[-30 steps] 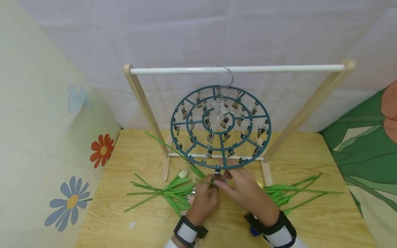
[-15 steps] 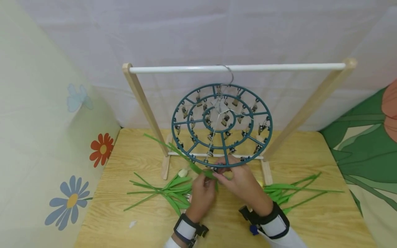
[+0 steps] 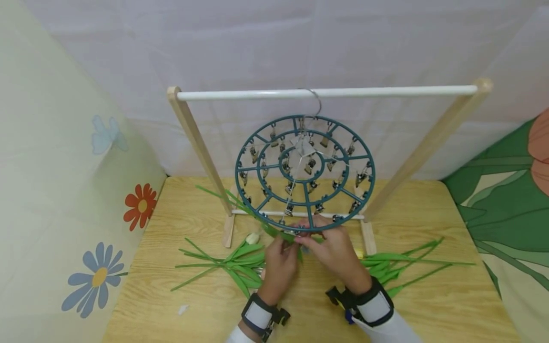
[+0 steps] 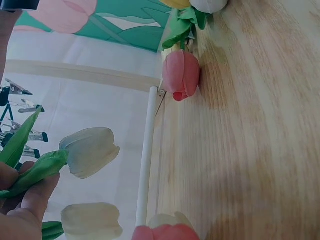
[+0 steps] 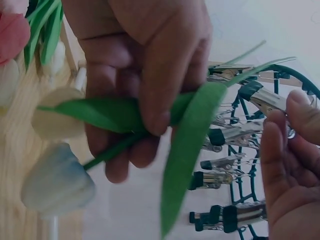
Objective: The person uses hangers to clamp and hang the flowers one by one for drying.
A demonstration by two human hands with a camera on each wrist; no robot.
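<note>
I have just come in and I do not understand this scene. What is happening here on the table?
A person is working at a round teal clip hanger that hangs from the white rail of a wooden rack. The left hand grips the green stem of a white artificial tulip and holds it up at the hanger's front rim. The right hand pinches a metal clip there. More artificial tulips lie on the wooden table.

A white tulip (image 4: 90, 151) with green stem and leaves is lying sideways under the teal round clip hanger (image 3: 305, 173), its stem meeting a front metal clip (image 5: 267, 101).
</note>
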